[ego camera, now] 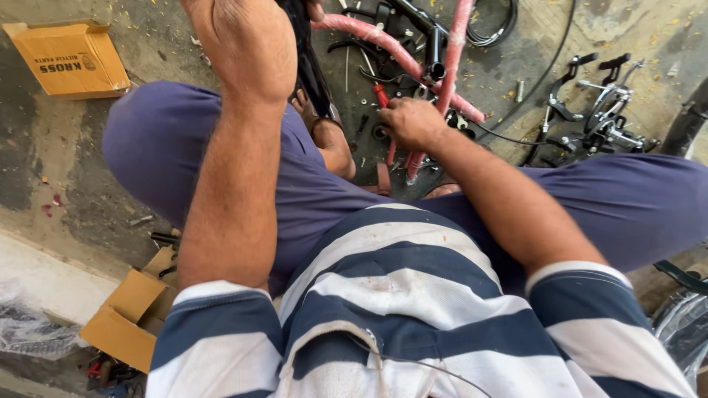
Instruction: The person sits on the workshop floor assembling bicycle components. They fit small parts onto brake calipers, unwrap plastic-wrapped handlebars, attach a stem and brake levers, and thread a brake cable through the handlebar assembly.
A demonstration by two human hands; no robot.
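While the left hand [247, 44] reached forward, seemingly gripping a black part [310, 66], the right hand [413, 121] closed around a red-handled tool [382, 99] beside the pink bicycle frame [383, 40].

So the frame [398, 48] lies on the floor [88, 191] ahead of the knees, right hand [411, 121] resting on it, with the left hand [247, 44] up to its left. Brake parts [597, 110] sit off right, one box [70, 59] far left, another box [129, 317] near left.
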